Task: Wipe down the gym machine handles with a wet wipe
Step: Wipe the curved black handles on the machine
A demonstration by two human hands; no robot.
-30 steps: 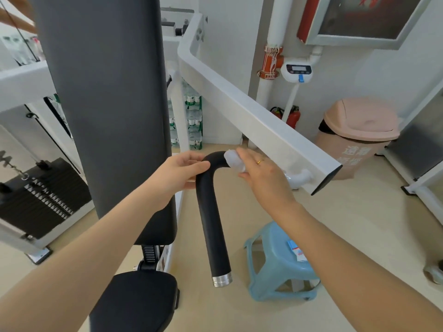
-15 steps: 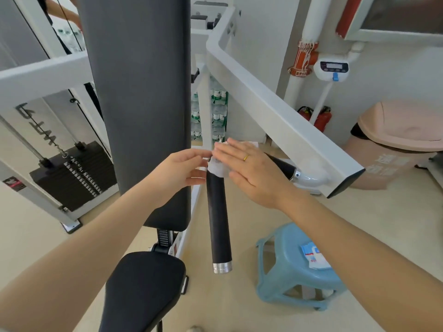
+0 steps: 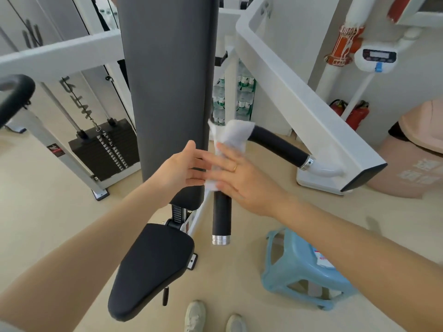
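A black padded handle [image 3: 221, 216] bends from the white machine arm [image 3: 299, 92] and hangs down, ending in a silver cap. A white wet wipe [image 3: 231, 135] is draped over its bend and wrapped down the upright part. My right hand [image 3: 242, 180] lies flat with straight fingers, pressing the wipe onto the handle from the right. My left hand [image 3: 177, 168] is open, its fingertips touching the wipe from the left. A second black handle [image 3: 14, 92] shows at the far left edge.
The grey back pad [image 3: 167, 80] and black seat [image 3: 153, 264] stand just left of the handle. A blue plastic stool [image 3: 299, 267] with a wipe pack [image 3: 321, 257] sits at lower right, a pink bin [image 3: 414, 159] behind it. A weight stack [image 3: 105, 149] is at left.
The wipe has gone from the handle's bend to spread down the upright part. Both hands have slid lower along the handle, fingers flattening. The view has tilted down and left.
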